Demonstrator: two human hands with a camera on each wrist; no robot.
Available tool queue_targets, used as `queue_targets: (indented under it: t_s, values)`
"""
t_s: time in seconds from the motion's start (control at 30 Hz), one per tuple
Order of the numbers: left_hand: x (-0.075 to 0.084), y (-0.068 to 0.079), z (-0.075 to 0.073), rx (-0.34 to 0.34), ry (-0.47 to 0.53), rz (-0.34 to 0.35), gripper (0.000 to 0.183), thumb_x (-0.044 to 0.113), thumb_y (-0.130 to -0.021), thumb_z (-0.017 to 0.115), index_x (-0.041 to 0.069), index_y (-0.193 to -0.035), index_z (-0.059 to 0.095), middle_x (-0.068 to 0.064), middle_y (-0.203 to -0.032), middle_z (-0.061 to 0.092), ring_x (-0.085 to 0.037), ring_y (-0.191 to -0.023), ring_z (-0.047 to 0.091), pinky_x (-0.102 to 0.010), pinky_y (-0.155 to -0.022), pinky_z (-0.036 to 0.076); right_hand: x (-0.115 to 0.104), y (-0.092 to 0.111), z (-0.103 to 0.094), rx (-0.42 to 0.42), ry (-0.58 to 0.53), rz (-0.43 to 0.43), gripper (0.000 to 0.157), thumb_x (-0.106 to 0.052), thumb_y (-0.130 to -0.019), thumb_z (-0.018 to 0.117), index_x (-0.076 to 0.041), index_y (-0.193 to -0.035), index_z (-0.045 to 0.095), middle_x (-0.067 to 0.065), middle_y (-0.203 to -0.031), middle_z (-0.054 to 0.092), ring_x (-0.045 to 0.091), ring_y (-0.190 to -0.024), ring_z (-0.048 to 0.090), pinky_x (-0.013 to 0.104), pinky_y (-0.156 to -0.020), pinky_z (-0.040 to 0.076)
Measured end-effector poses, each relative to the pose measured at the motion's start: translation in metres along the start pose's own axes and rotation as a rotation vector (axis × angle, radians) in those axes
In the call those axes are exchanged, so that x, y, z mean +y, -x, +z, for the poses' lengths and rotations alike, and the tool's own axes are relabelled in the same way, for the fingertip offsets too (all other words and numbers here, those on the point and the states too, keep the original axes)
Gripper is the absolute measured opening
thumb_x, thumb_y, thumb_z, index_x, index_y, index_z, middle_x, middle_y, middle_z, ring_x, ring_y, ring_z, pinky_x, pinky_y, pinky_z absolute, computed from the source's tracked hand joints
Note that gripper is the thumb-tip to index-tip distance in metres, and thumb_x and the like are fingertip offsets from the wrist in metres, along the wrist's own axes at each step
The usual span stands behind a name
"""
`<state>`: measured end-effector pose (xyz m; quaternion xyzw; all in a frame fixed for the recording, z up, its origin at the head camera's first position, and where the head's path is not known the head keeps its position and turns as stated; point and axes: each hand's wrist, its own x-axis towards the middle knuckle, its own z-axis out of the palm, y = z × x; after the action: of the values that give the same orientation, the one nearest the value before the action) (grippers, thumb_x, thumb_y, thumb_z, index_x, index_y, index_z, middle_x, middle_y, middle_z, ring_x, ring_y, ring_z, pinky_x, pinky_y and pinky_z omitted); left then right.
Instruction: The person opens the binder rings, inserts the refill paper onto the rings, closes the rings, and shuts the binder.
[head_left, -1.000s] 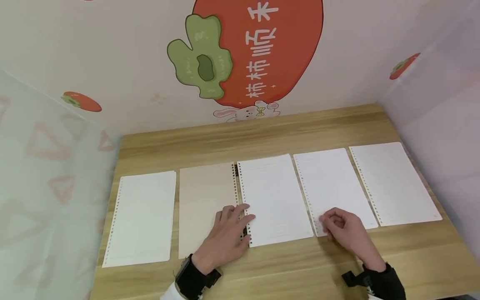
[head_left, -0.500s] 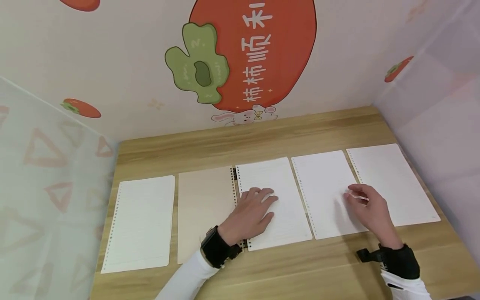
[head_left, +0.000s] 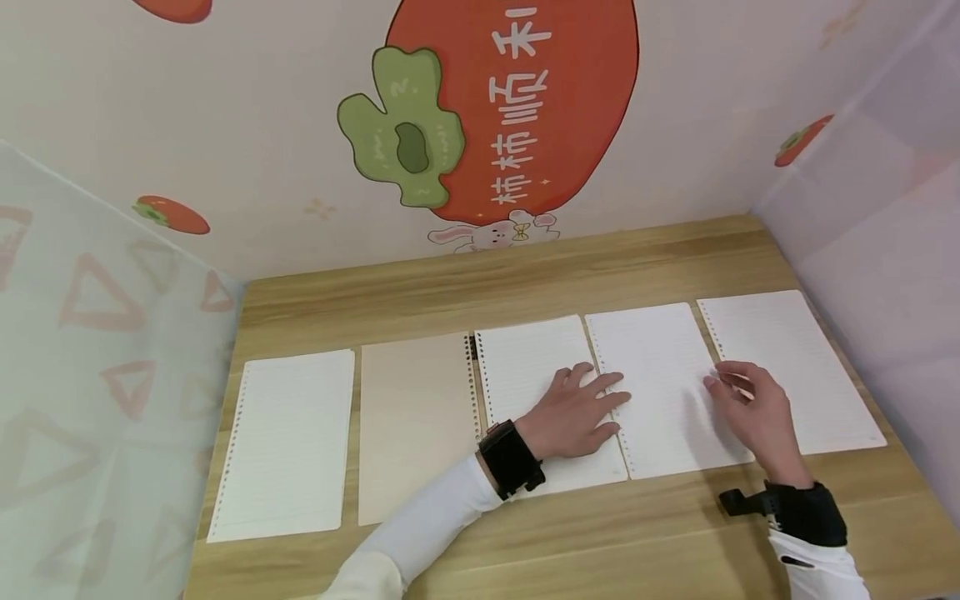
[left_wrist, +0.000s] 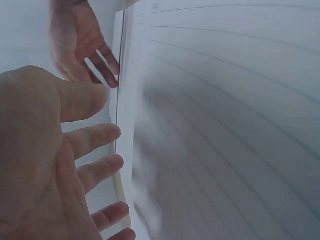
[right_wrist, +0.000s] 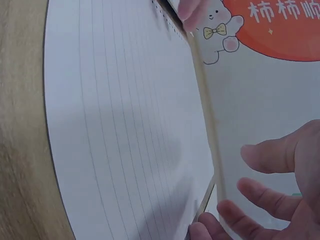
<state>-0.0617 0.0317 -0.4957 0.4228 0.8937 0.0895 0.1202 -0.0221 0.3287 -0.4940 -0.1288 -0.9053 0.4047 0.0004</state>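
Observation:
My left hand [head_left: 573, 417] spans the seam between the middle lined sheet [head_left: 521, 358] and the lined sheet to its right [head_left: 652, 358], palm down with fingers spread. The left wrist view has its fingers low over ruled paper, gripping nothing. Over the right part of that second sheet, near the border with the far-right sheet [head_left: 810, 375], is my right hand [head_left: 757, 412]. Its fingers are loosely bent, and the right wrist view has thumb [right_wrist: 260, 155] and index finger apart. Each sheet has punched holes down its left side.
A beige sheet or cover [head_left: 412, 417] lies left of the middle sheet, with black binding pieces [head_left: 474, 346] between them. Another lined sheet [head_left: 288, 442] is farthest left. All rest on a wooden table [head_left: 510, 275], with printed walls [head_left: 262, 108] behind and on both sides.
My left hand has moved right, from the bound edge across the middle sheet to the seam. My right hand has shifted right and farther from me. The sheets stay in place.

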Motion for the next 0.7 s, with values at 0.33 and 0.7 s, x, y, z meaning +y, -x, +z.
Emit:
queue_targets:
  t_s: [0.33,0.7]
  values:
    - [0.004,-0.008,0.004,-0.034,-0.083,-0.011,0.047,0.047,-0.113,0.045,0.036,-0.158,0.051,0.008,-0.171,0.037,-0.029,-0.153,0.033,-0.044,-0.117,0.034,0.002,-0.006,-0.007,0.010,-0.082,0.072,0.049,-0.032,-0.107,0.066,0.003,-0.140,0.059,0.018,-0.136,0.059,-0.016,-0.098,0.051,0.007,-0.075,0.047]
    - [0.005,-0.012,0.007,-0.036,-0.102,-0.016,0.047,0.048,-0.113,0.046,0.037,-0.159,0.050,0.009,-0.172,0.037,-0.029,-0.151,0.034,-0.044,-0.117,0.034,-0.002,-0.013,-0.008,-0.001,-0.035,0.150,0.055,-0.039,-0.107,0.063,0.001,-0.145,0.057,0.025,-0.148,0.057,-0.007,-0.103,0.049,0.011,-0.076,0.045]
